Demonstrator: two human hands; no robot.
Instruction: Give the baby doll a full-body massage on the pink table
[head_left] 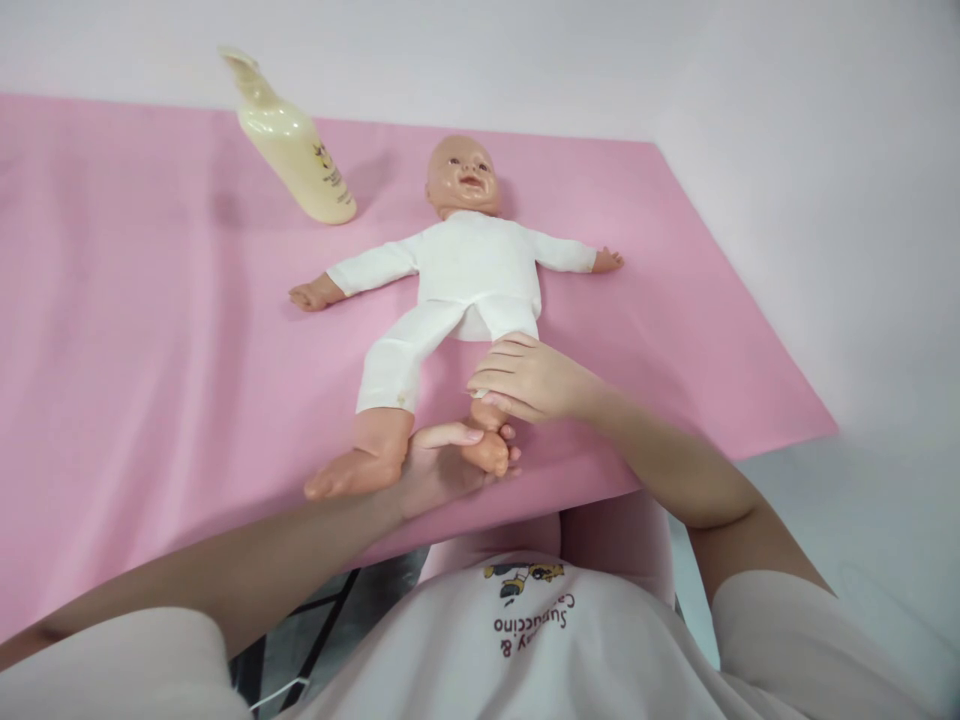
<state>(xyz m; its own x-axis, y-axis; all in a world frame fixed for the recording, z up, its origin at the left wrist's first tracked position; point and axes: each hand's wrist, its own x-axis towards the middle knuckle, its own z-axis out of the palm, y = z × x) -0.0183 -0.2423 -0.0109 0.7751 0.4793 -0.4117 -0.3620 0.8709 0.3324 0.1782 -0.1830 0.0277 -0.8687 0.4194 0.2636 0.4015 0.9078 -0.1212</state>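
A baby doll (pixel 480 262) with a white cloth body lies face up, its head toward the wall and its arms spread. My left hand (pixel 450 465) is wrapped around the doll's foot on the right side of the picture, thumb on top and fingertips showing beyond it. Over the same leg, at the knee and shin, rests my right hand (pixel 529 377), palm down with its fingers laid across the white fabric. The doll's other leg lies bent outward beside my left wrist. The palm side of my right hand is hidden.
A pump bottle (pixel 296 155) of pale yellow liquid stands behind the doll to the left. Pink cloth (pixel 142 330) covers the table, with its near edge by my body. A pale wall (pixel 810 150) borders the back and right. Dark metal legs show below.
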